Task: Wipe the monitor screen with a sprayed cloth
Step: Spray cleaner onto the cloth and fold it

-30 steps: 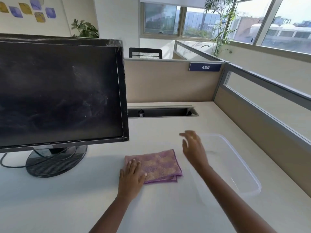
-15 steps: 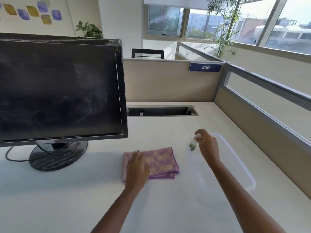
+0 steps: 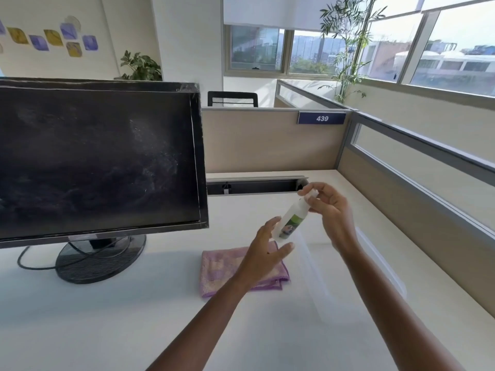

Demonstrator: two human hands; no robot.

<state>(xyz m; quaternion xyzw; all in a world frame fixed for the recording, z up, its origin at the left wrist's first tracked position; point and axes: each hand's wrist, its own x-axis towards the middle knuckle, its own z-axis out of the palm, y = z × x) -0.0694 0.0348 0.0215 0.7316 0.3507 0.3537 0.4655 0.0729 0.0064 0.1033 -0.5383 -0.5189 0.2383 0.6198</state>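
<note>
Spray bottle [image 3: 292, 220] tilted, cap up-right.

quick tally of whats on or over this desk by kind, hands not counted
monitor: 1
cloth (pink-purple, folded, flat on the desk): 1
spray bottle (held above the desk by the right hand, left hand open just under it): 1
clear plastic tub: 1
Total: 4
</note>
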